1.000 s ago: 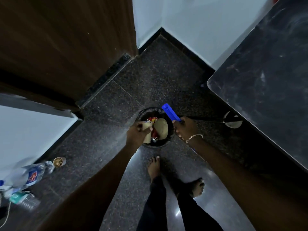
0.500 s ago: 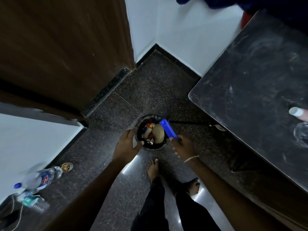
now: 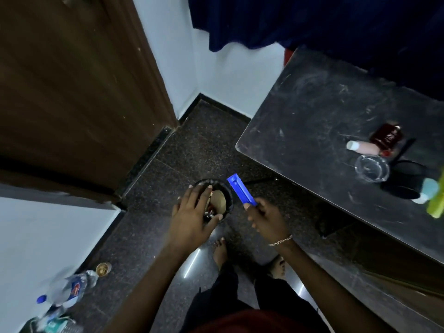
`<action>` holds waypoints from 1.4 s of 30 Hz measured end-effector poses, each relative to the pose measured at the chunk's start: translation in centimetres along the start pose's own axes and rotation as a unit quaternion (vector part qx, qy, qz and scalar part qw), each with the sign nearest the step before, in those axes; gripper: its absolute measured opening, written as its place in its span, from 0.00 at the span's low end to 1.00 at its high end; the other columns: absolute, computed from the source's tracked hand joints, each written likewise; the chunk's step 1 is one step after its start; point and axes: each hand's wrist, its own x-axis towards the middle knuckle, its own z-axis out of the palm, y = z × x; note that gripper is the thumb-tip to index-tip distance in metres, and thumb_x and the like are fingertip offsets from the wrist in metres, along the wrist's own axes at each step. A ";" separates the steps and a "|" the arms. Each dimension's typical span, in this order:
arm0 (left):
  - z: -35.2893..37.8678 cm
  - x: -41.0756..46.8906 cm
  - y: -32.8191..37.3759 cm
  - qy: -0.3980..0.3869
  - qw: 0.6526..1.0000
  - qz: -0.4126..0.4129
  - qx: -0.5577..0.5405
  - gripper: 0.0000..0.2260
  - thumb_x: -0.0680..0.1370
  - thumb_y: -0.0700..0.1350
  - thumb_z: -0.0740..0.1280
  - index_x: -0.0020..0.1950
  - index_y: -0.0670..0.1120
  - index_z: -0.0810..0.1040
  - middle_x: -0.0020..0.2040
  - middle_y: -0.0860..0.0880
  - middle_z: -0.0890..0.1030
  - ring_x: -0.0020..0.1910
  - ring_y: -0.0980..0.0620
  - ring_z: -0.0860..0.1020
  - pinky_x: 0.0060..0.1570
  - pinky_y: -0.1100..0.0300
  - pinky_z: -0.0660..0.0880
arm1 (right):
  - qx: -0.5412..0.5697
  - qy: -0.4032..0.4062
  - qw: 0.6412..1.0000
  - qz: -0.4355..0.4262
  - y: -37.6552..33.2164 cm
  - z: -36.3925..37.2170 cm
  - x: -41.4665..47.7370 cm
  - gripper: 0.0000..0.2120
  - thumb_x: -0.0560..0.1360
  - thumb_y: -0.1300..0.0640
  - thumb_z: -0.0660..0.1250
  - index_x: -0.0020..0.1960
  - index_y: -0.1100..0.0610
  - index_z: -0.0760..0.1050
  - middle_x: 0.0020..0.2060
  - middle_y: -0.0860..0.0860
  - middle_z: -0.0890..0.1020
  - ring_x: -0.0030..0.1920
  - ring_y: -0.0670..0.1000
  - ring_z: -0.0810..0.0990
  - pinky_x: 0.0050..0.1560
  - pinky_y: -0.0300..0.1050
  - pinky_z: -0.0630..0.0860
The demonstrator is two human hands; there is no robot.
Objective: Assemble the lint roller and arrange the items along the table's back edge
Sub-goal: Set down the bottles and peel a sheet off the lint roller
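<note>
Blue plastic makes up the lint roller handle (image 3: 241, 192), a stiff, flat bar that looks light and hard enough to take a firm pinch without bending. Its smooth faces could slip, so the safest hold is probably around the narrow lower end, leaving the far end free for the roll to go on. That is where the right hand (image 3: 265, 218) has it: the fingers are curled closed around the bottom end, thumb on top, and the bar sticks up and away from the knuckles, over the rim of the small black bin (image 3: 229, 197) on the floor. The left hand (image 3: 192, 217) hovers above the bin with fingers spread apart and holds nothing. Off to the right, well apart from both hands, the dark table (image 3: 300, 131) carries a glass ashtray (image 3: 372, 168), a pale tube (image 3: 362, 147) and a dark red bottle (image 3: 386, 137), grouped near its right side.
</note>
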 end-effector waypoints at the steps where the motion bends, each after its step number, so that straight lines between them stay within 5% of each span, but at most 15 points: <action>1: -0.2 0.1 0.9 0.002 1.000 0.008 0.001 0.35 0.78 0.67 0.61 0.81 0.54 0.61 0.82 0.50 0.63 0.82 0.45 0.59 0.74 0.39 0.65 | -0.010 0.009 1.000 -0.011 -0.5 -0.6 -0.4 0.03 0.77 0.52 0.70 0.47 0.51 0.79 0.28 0.50 0.78 0.25 0.43 0.73 0.29 0.40 0.70; 8: -1.7 1.4 7.1 0.018 0.997 0.077 0.014 0.35 0.79 0.70 0.55 0.82 0.56 0.57 0.82 0.51 0.61 0.82 0.46 0.58 0.75 0.40 0.65 | -0.014 0.084 0.994 -0.074 -3.0 -5.3 -4.4 0.08 0.75 0.44 0.69 0.50 0.47 0.78 0.32 0.52 0.82 0.29 0.44 0.77 0.37 0.49 0.76; 15: -1.7 4.5 12.4 0.021 0.985 0.171 0.030 0.34 0.80 0.70 0.56 0.82 0.55 0.57 0.82 0.51 0.62 0.82 0.46 0.59 0.75 0.40 0.67 | 0.020 0.186 0.978 -0.090 -3.5 -10.3 -7.1 0.05 0.77 0.49 0.70 0.51 0.48 0.79 0.31 0.49 0.82 0.26 0.40 0.77 0.30 0.33 0.72; 24: 0.7 9.7 22.8 -0.006 0.954 0.297 0.038 0.35 0.80 0.69 0.57 0.83 0.56 0.55 0.82 0.50 0.62 0.81 0.45 0.60 0.74 0.40 0.68 | 0.060 0.315 0.943 -0.088 -2.6 -19.1 -8.8 0.08 0.77 0.46 0.69 0.54 0.48 0.80 0.32 0.51 0.83 0.27 0.43 0.78 0.30 0.37 0.73; 31: 3.9 13.3 32.7 -0.036 0.932 0.357 0.051 0.35 0.80 0.69 0.57 0.83 0.55 0.55 0.82 0.49 0.61 0.81 0.44 0.61 0.74 0.39 0.66 | 0.071 0.396 0.914 -0.053 0.3 -29.3 -8.4 0.08 0.77 0.47 0.69 0.51 0.50 0.80 0.34 0.54 0.82 0.33 0.52 0.81 0.38 0.51 0.76; 42: 11.1 20.1 49.7 -0.094 0.886 0.445 0.091 0.34 0.78 0.62 0.64 0.81 0.54 0.58 0.80 0.50 0.63 0.79 0.45 0.64 0.73 0.44 0.69 | 0.059 0.464 0.884 0.008 7.1 -45.8 -7.4 0.04 0.78 0.52 0.69 0.48 0.51 0.80 0.35 0.53 0.83 0.34 0.48 0.78 0.38 0.45 0.73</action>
